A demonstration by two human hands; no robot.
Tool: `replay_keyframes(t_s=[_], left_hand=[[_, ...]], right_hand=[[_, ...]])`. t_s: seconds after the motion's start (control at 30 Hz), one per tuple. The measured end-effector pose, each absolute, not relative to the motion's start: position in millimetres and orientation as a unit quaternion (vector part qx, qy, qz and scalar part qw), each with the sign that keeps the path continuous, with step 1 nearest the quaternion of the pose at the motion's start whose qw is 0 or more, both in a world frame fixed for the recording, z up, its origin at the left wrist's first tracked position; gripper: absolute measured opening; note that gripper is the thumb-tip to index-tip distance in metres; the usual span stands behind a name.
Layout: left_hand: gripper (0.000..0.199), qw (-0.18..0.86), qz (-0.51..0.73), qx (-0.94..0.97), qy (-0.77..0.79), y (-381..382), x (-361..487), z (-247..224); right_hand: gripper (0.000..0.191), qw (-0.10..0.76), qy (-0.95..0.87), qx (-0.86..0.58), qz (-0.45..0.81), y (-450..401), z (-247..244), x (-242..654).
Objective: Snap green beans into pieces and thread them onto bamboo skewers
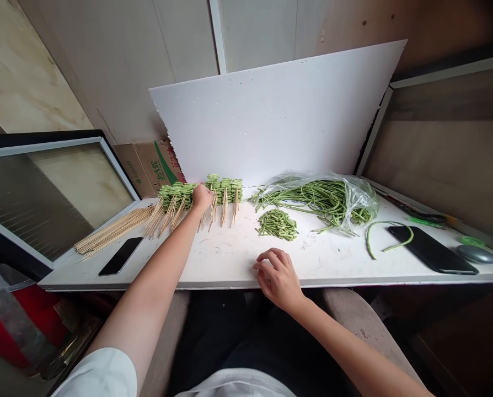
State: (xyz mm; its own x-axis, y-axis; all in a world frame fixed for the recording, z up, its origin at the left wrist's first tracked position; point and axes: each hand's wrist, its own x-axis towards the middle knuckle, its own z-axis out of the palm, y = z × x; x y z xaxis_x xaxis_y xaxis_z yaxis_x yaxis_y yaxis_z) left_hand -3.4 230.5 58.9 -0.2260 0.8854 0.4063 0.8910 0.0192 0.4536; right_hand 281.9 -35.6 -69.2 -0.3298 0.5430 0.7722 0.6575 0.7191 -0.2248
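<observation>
My left hand (pixel 202 197) reaches over the rows of skewered green beans (pixel 176 193) at the back left; its fingers are closed, and what they hold is hidden. Bare stick ends point toward me below the green pieces, on both sides of that hand. My right hand (pixel 278 275) hovers at the table's front edge with bent, parted fingers and nothing in it. Beyond it lies a pile of short cut bean pieces (pixel 277 224). Long whole beans (pixel 321 196) spill from a clear plastic bag (pixel 360 201) at the back right. Loose bamboo sticks (pixel 114 229) lie at the left.
A phone (pixel 120 256) lies at the left of the white table (pixel 225 264). At the right are a curled bean (pixel 389 223), a larger black phone (pixel 432 251) and a grey oval object (pixel 476 253). A white board (pixel 271 121) and a cardboard box (pixel 147 165) stand behind.
</observation>
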Motion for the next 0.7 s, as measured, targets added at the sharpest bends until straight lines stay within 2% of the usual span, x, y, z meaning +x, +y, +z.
replay_keyframes(t_s=[0.3,0.7], left_hand=[[0.020,-0.005,-0.297,-0.625,-0.722,232.9,0.2,56.1],[0.033,-0.020,-0.335,-0.634,-0.697,234.9,3.9,52.2]], right_hand=[[0.027,0.446,-0.818,-0.359,-0.058,-36.0,-68.6,282.9],[0.025,0.440,-0.822,-0.358,-0.053,-35.1,-70.9,283.2]])
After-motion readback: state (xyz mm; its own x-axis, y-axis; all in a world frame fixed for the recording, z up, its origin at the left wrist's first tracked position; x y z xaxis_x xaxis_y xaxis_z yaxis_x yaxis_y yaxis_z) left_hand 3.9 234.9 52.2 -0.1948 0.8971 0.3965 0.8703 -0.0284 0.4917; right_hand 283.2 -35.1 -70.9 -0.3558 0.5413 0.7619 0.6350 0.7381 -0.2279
